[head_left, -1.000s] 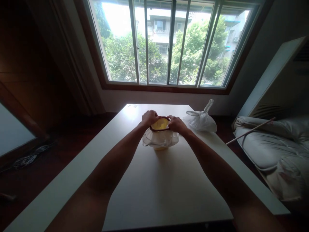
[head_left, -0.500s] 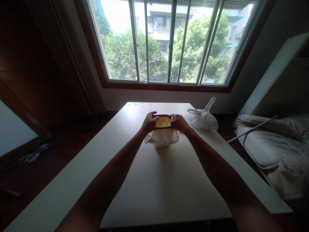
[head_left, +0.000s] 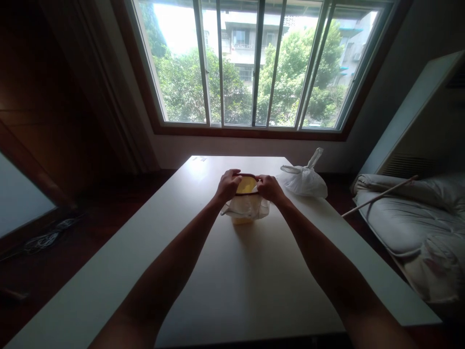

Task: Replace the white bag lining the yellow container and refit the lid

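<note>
A small yellow trash bin (head_left: 242,221) stands on the white table in front of me. A thin, translucent plastic bag (head_left: 249,207) lines it and hangs down over its outside. Around the opening sits a dark brown rim ring (head_left: 247,194). My left hand (head_left: 228,185) is closed on the ring's left side, thumb toward the inside. On the opposite side, my right hand (head_left: 268,188) grips the ring, its fingers bent. Both palms hide parts of the ring and the bag's edge.
A knotted white plastic bag (head_left: 304,182) rests at the table's right edge. To the right is a padded grey seat (head_left: 407,213) with a thin stick (head_left: 379,196) across it. Cables (head_left: 45,237) lie on the dark floor at left. A window (head_left: 240,72) is beyond the table (head_left: 203,291).
My left hand has shifted slightly right along the rim, and the bag's left overhang is drawn in a little. My right hand stays at the ring.
</note>
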The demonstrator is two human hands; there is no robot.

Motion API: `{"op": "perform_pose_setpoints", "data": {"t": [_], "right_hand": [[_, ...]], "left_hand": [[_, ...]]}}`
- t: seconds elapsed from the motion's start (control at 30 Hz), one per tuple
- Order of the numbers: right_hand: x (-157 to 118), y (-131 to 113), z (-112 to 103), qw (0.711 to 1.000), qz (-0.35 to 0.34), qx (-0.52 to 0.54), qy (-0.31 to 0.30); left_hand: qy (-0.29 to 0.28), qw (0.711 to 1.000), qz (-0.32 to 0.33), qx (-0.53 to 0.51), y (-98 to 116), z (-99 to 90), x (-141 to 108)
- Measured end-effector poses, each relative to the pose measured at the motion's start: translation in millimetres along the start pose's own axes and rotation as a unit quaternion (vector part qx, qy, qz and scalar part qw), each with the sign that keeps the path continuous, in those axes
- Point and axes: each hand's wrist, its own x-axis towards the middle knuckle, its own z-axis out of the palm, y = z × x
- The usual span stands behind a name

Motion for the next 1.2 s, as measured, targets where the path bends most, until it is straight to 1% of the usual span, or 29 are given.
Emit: {"op": "perform_pose_setpoints", "data": {"t": [0.17, 0.37, 0.5, 0.67, 0.77, 0.93, 1.07, 1.2], "right_hand": [[-1, 2, 0, 1.000, -0.001, 0.017, -0.002], [1, 4, 2, 0.999, -0.019, 0.035, -0.010], [2, 8, 1, 0.999, -0.015, 0.038, -0.009], [-2, 4, -1, 1.000, 0.009, 0.020, 0.001], [-4, 0, -1, 1.000, 0.004, 0.002, 0.006], [-10, -7, -3, 1.000, -0.002, -0.031, -0.005], [-18, -10, 0, 0.999, 0.010, -0.037, -0.006], [-27, -6, 7, 1.000, -0.005, -0.024, 0.014]], "left_hand": [[-0.011, 0.997, 0.028, 0.068, -2, 0.5, -3], [-0.047, 0.993, 0.011, 0.106, -14, -6.5, 0], [-0.062, 0.990, 0.015, 0.125, -18, -8.8, 3], [-0.079, 0.983, 0.024, 0.164, -15, -10.0, 3], [-0.095, 0.975, 0.036, 0.198, -9, -13.0, 3], [-0.133, 0.957, 0.045, 0.255, -1, -18.1, 3], [-0.137, 0.954, 0.058, 0.261, -1, -19.6, 2], [-0.137, 0.955, 0.053, 0.256, -4, -19.2, 1]]}}
